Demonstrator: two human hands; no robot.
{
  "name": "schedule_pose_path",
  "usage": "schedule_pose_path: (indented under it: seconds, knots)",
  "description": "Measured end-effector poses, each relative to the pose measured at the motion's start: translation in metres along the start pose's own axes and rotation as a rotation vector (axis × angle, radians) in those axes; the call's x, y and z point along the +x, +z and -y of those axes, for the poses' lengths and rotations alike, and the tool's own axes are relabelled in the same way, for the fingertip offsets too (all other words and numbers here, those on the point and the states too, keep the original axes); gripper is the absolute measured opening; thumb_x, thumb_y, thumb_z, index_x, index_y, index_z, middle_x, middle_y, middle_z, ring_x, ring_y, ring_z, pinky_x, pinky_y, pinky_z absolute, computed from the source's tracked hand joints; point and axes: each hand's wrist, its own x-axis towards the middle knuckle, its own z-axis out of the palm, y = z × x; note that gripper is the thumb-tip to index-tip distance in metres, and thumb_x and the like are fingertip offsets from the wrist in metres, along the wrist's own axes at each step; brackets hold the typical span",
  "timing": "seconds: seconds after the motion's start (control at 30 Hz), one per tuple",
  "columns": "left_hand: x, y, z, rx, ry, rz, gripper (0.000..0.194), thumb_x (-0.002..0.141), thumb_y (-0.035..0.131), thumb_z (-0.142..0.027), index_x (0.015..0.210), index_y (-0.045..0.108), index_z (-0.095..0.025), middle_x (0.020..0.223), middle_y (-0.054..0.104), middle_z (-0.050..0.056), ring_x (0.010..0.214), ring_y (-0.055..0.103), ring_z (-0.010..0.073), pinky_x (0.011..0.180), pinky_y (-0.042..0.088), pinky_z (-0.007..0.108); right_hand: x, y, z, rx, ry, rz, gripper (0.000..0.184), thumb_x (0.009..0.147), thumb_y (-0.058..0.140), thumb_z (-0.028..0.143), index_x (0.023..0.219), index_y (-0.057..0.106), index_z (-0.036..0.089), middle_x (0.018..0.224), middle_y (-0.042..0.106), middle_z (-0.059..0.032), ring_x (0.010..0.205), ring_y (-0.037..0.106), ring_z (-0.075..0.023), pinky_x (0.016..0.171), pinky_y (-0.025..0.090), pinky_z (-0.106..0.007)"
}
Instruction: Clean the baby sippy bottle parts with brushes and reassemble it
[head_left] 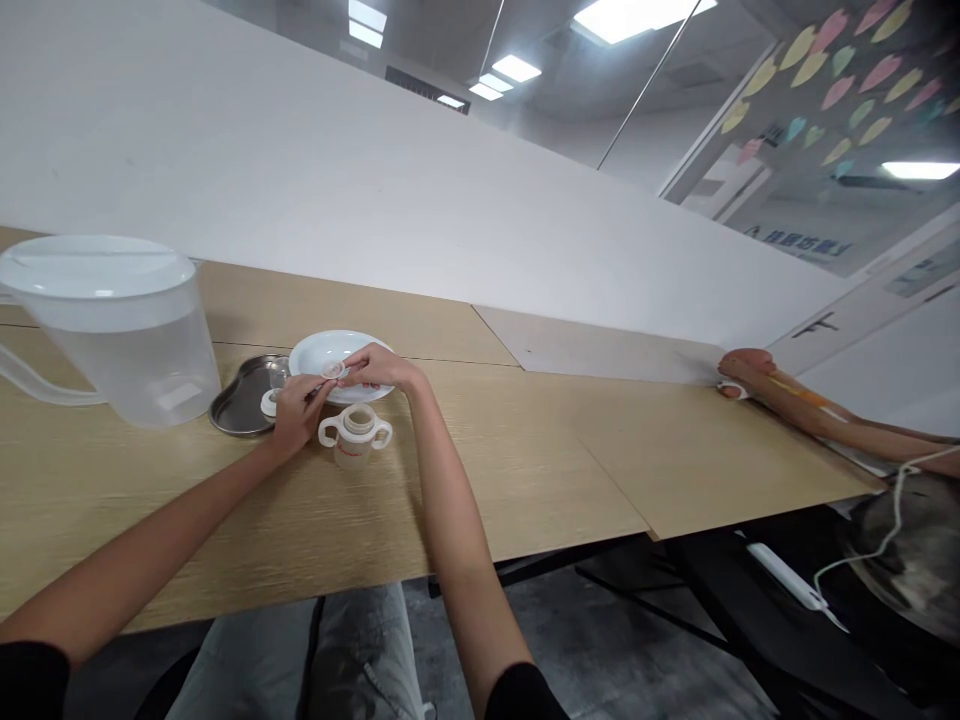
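Note:
My left hand (297, 408) and my right hand (379, 366) meet over the near part of a white plate (311, 350). Their fingers close from both sides on a small clear round piece (332, 369), whose exact kind I cannot make out. Just in front of the plate, a baby bottle (354, 440) with two side handles stands upright, its mouth uncovered. Beside my left hand lies a kidney-shaped metal tray (238, 400). A clear bottle part (278, 372) and a white ring (269, 403) are at its right side, partly hidden by that hand.
A large lidded plastic pitcher (142, 350) with clear liquid stands at the left. A white partition (450, 220) runs along the back of the wooden table (510, 470). Another person's arm (817, 405) rests at the right end, near a white cable (896, 510).

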Motion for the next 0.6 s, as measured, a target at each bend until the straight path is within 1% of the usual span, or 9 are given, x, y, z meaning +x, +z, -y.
schedule_pose_path:
  seconds: [0.07, 0.13, 0.27, 0.33, 0.4, 0.47, 0.5, 0.6]
  knots:
    - [0.0, 0.0, 0.0, 0.005, 0.004, -0.006, 0.038, 0.093, 0.046, -0.046, 0.074, 0.066, -0.019, 0.075, 0.069, 0.005, 0.075, 0.061, 0.02, 0.077, 0.045, 0.036, 0.002, 0.001, -0.003, 0.065, -0.035, 0.002, 0.027, 0.068, 0.075, 0.028, 0.092, 0.077, 0.015, 0.054, 0.051, 0.0077, 0.046, 0.034, -0.0042, 0.041, 0.028, -0.017]
    - [0.0, 0.0, -0.001, 0.01, 0.012, -0.008, 0.038, 0.094, 0.046, -0.046, 0.074, 0.066, -0.02, 0.072, 0.067, 0.005, 0.073, 0.06, 0.02, 0.075, 0.045, 0.036, 0.004, 0.003, -0.004, 0.115, -0.053, -0.015, 0.025, 0.068, 0.074, 0.028, 0.088, 0.077, 0.014, 0.055, 0.052, 0.0069, 0.048, 0.035, -0.0045, 0.041, 0.029, -0.017]
    - [0.001, 0.0, -0.003, 0.007, 0.035, 0.004, 0.031, 0.094, 0.048, -0.043, 0.087, 0.069, -0.02, 0.087, 0.071, 0.005, 0.084, 0.063, 0.0207, 0.081, 0.046, 0.036, 0.003, 0.004, -0.001, 0.147, -0.033, -0.068, 0.016, 0.069, 0.071, 0.022, 0.082, 0.074, 0.014, 0.064, 0.059, 0.0031, 0.056, 0.043, -0.006, 0.043, 0.033, -0.015]
    - [0.001, 0.0, -0.005, 0.0, 0.04, -0.011, 0.028, 0.093, 0.05, -0.04, 0.09, 0.07, -0.02, 0.093, 0.072, 0.006, 0.088, 0.063, 0.021, 0.084, 0.047, 0.036, -0.001, 0.001, 0.001, 0.149, -0.009, -0.059, 0.014, 0.072, 0.069, 0.021, 0.083, 0.073, 0.014, 0.071, 0.062, 0.0009, 0.06, 0.048, -0.0068, 0.045, 0.036, -0.014]
    - [0.002, 0.0, -0.006, -0.027, 0.038, -0.037, 0.027, 0.093, 0.05, -0.037, 0.097, 0.07, -0.019, 0.098, 0.073, 0.007, 0.093, 0.064, 0.0209, 0.088, 0.048, 0.036, -0.007, -0.003, 0.004, 0.145, 0.023, -0.034, 0.014, 0.076, 0.067, 0.021, 0.087, 0.07, 0.014, 0.078, 0.066, -0.0009, 0.059, 0.05, -0.0067, 0.043, 0.035, -0.014]
    - [0.002, -0.001, -0.007, -0.063, 0.036, -0.053, 0.029, 0.094, 0.048, -0.035, 0.104, 0.07, -0.019, 0.102, 0.073, 0.008, 0.096, 0.065, 0.0202, 0.091, 0.048, 0.036, -0.012, -0.007, 0.005, 0.112, 0.079, -0.023, 0.013, 0.08, 0.062, 0.02, 0.09, 0.068, 0.015, 0.081, 0.068, -0.0016, 0.054, 0.049, -0.0062, 0.04, 0.031, -0.015]
    - [0.002, -0.001, -0.008, -0.078, 0.036, -0.057, 0.029, 0.094, 0.047, -0.034, 0.106, 0.07, -0.019, 0.103, 0.073, 0.008, 0.096, 0.065, 0.0199, 0.091, 0.048, 0.036, -0.014, -0.009, 0.005, 0.071, 0.113, -0.032, 0.012, 0.082, 0.06, 0.019, 0.09, 0.067, 0.015, 0.079, 0.068, -0.0012, 0.051, 0.047, -0.0059, 0.039, 0.03, -0.016]
    - [0.001, -0.001, -0.008, -0.1, 0.039, -0.067, 0.029, 0.094, 0.048, -0.034, 0.104, 0.071, -0.018, 0.102, 0.074, 0.008, 0.096, 0.066, 0.0196, 0.091, 0.049, 0.036, -0.014, -0.011, 0.002, -0.156, 0.216, -0.135, 0.009, 0.083, 0.058, 0.015, 0.087, 0.067, 0.015, 0.066, 0.066, 0.0016, 0.046, 0.044, -0.0058, 0.044, 0.033, -0.017]
